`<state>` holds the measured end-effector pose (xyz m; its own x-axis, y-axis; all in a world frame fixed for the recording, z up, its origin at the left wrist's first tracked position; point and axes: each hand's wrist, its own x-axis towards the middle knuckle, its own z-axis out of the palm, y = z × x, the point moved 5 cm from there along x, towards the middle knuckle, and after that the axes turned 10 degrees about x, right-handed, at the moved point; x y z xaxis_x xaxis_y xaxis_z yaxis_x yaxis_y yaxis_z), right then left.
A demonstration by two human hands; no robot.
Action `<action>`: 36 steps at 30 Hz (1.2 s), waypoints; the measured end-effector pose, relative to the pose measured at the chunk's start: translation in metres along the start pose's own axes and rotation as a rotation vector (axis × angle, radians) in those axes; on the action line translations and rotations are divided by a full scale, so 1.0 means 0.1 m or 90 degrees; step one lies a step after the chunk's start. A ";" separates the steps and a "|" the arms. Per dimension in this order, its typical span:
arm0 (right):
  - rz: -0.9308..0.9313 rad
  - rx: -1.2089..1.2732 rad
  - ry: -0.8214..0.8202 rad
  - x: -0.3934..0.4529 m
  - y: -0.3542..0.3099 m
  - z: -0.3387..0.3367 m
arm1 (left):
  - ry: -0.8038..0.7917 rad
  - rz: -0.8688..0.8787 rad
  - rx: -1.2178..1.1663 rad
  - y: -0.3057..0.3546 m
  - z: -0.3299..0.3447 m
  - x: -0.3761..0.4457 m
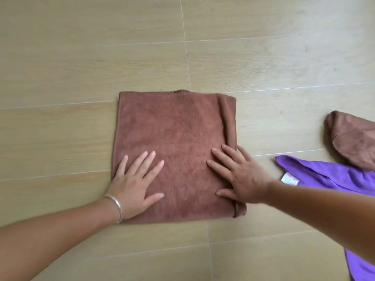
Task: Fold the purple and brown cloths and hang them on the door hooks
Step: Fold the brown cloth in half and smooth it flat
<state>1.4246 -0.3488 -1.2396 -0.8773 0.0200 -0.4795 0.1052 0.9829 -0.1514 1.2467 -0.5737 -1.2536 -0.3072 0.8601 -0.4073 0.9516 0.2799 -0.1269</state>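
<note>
Spreading beneath everything, pale wood-grain floor planks point(81, 57) carry a plush, squarish folded brown cloth point(174, 122); the crumpled purple cloth point(328, 177) lies right; left hand point(135, 183) and right hand point(241, 175) press flat, fingers straight; a silver bangle point(117, 205) circles the left wrist

My left hand point(135, 180) lies flat, palm down, fingers straight and spread toward one o'clock, thumb out toward three. A silver bangle point(117, 205) rings that wrist — the bare forearm runs back toward eight o'clock. My right hand point(238, 173) is flat too, fingers fanned toward eleven o'clock, thumb toward nine — its bare forearm trails off toward four o'clock.
</note>
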 end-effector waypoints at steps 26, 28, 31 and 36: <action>-0.315 -0.055 0.236 -0.29 -0.02 -0.09 | 0.121 0.139 0.052 -0.43 0.11 -0.23; -0.326 -0.060 0.249 -0.33 0.01 -0.10 | 0.116 0.137 0.055 -0.43 0.11 -0.23; -0.318 -0.060 0.254 -0.35 0.04 -0.10 | 0.104 0.135 0.061 -0.43 0.12 -0.23; -0.212 -0.012 0.173 -0.31 0.09 -0.12 | 0.095 0.142 0.074 -0.44 0.10 -0.23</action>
<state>1.4477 -0.3382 -1.2159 -0.9536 -0.2535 -0.1622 -0.2106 0.9471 -0.2421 1.2122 -0.6098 -1.2483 -0.0792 0.9505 -0.3005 0.9874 0.0333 -0.1549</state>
